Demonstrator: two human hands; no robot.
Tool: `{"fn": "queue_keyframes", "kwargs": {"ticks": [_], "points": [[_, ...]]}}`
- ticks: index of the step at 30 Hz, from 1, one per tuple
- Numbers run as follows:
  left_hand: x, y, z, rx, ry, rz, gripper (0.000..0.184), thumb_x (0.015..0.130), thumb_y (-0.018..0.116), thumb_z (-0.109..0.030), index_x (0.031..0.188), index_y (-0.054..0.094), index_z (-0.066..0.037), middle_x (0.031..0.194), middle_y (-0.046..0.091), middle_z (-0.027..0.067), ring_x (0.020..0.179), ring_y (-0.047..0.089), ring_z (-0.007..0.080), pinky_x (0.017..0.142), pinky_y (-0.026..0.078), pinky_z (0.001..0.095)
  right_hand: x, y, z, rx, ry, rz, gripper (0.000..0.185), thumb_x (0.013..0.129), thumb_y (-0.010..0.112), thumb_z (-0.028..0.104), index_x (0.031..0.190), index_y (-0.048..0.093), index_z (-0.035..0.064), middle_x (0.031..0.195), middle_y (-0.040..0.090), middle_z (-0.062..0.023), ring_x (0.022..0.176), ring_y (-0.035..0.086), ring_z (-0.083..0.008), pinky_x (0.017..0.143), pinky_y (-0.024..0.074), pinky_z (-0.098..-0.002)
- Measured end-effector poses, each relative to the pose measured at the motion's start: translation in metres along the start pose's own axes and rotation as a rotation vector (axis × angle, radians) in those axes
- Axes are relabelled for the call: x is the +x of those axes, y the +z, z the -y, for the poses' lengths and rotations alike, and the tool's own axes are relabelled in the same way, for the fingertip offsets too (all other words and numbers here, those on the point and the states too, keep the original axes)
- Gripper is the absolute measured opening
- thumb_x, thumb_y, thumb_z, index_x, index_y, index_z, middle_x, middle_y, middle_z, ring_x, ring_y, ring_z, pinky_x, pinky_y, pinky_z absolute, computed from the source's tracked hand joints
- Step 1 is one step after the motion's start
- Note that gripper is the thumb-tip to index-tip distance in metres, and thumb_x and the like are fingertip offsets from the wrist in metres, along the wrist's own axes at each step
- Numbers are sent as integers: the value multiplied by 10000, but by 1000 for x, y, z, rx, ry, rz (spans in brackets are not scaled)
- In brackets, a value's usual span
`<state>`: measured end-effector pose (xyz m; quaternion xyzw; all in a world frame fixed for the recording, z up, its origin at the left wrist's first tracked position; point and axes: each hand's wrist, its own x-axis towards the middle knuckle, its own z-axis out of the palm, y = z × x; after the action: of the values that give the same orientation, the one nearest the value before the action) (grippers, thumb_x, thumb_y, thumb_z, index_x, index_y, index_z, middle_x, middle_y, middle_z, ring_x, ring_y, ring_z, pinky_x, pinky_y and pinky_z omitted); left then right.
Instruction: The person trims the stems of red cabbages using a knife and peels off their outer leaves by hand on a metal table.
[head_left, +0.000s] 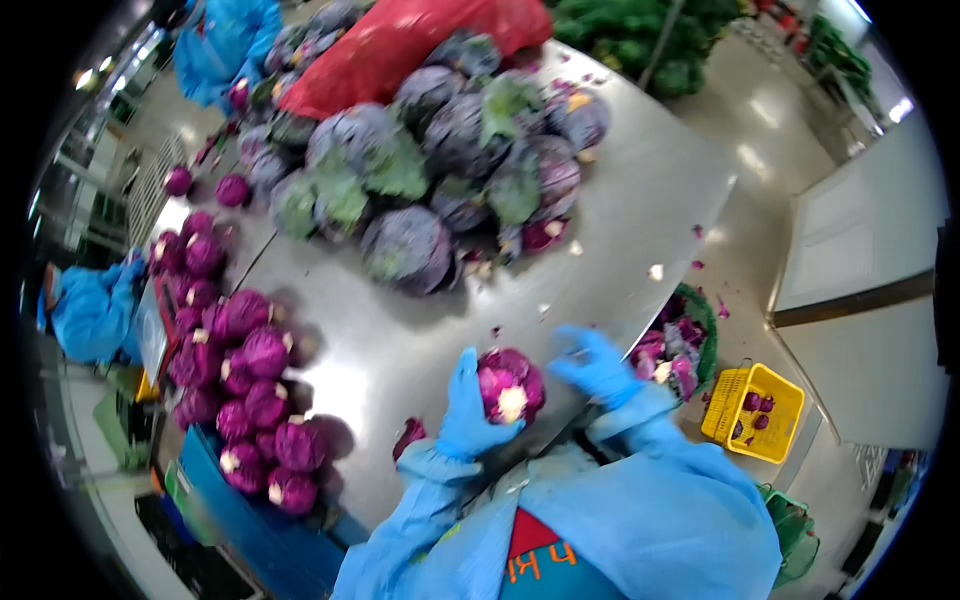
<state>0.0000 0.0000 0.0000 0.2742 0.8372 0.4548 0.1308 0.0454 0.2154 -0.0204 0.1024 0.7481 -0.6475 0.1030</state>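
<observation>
Looks part done: bare cabbages [266, 352] crowd the bench's [650, 180] left edge, leafy cabbages [408, 248] remain farther back. Left hand [465, 415] cups a peeled cabbage [511, 385]; right hand's [600, 372] grip blurred, can't tell.

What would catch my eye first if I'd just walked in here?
Probably the bright red sack at the top of the picture, behind a heap of leafy cabbages on the metal table. Next, the pile of glossy purple cabbages at left. Then, low in the middle, the blue-gloved left hand holding a purple cabbage, the right hand beside it.
</observation>
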Motion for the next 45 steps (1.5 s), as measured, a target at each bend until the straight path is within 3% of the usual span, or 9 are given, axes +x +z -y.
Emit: {"fn": "queue_keyframes", "kwargs": {"ticks": [5, 10, 16, 21, 25, 29, 32, 36, 45], "points": [[18, -35, -16, 172, 143, 149, 1113, 564, 837, -557, 1350, 344, 59, 1310, 405, 274, 1230, 396, 420, 1060, 314, 495, 26, 16, 23, -332, -291, 14, 351, 874, 651, 307, 1154, 610, 101, 1019, 611, -144, 927, 628, -300, 807, 503, -384], [32, 29, -32, 224, -20, -94, 1015, 593, 837, -495, 1368, 418, 10, 1323, 384, 287, 1233, 387, 424, 1060, 333, 490, 29, -38, 37, -698, -120, 81, 204, 870, 568, 289, 939, 615, 102, 950, 624, -132, 864, 620, -366, 734, 499, -439], [12, -4, -26, 88, 148, 104, 917, 594, 876, -377, 1352, 459, -76, 1357, 379, 202, 1275, 379, 386, 1092, 316, 461, 39, -83, -11, -843, 190, -247, 324, 892, 508, 394, 1017, 646, 129, 974, 656, -155, 893, 639, -361, 766, 515, -468], [-19, -20, 18, -292, -78, -64, 949, 584, 908, -291, 1300, 337, -41, 1277, 395, 158, 1190, 433, 297, 1049, 356, 405, -26, -154, -47, -984, 475, -428, 307, 856, 593, 352, 1077, 636, 144, 1028, 619, -121, 891, 645, -339, 743, 527, -471], [-11, -32, 21, -346, -385, -125, 1098, 564, 924, -321, 1365, 263, 37, 1273, 385, 183, 1175, 444, 297, 1016, 409, 405, -53, -134, -50, -898, 160, -799, 427, 863, 599, 311, 1257, 524, 166, 969, 578, -144, 798, 641, -366, 654, 517, -493], [3, -34, 16, -156, -268, -32, 1033, 563, 886, -487, 1327, 406, 14, 1259, 415, 200, 1179, 446, 350, 1038, 383, 431, -16, -73, -51, -182, -11, -357, 416, 867, 688, 274, 1237, 609, 103, 1028, 682, -90, 856, 665, -182, 718, 520, -313], [1, -38, 8, 26, -193, 8, 981, 559, 896, -441, 1281, 414, 15, 1265, 394, 195, 1168, 448, 339, 1034, 389, 414, 6, -12, -41, 295, 180, 10, 464, 849, 734, 271, 1253, 607, 81, 982, 683, -20, 845, 618, -84, 683, 491, -238], [-13, -27, 2, -189, -344, -75, 983, 568, 897, -399, 1282, 357, 9, 1240, 404, 168, 1141, 469, 276, 1008, 414, 368, 1, 13, 20, 332, 393, 169, 516, 811, 780, 297, 1225, 612, 39, 992, 657, -15, 857, 584, -80, 708, 471, -213], [-13, -24, 12, -298, -443, -78, 1015, 584, 907, -351, 1342, 359, 45, 1271, 474, 184, 1136, 520, 253, 978, 449, 349, 26, 6, 29, -116, 131, 302, 589, 758, 803, 401, 1212, 620, 73, 973, 651, -74, 870, 606, -169, 808, 497, -309]]}}
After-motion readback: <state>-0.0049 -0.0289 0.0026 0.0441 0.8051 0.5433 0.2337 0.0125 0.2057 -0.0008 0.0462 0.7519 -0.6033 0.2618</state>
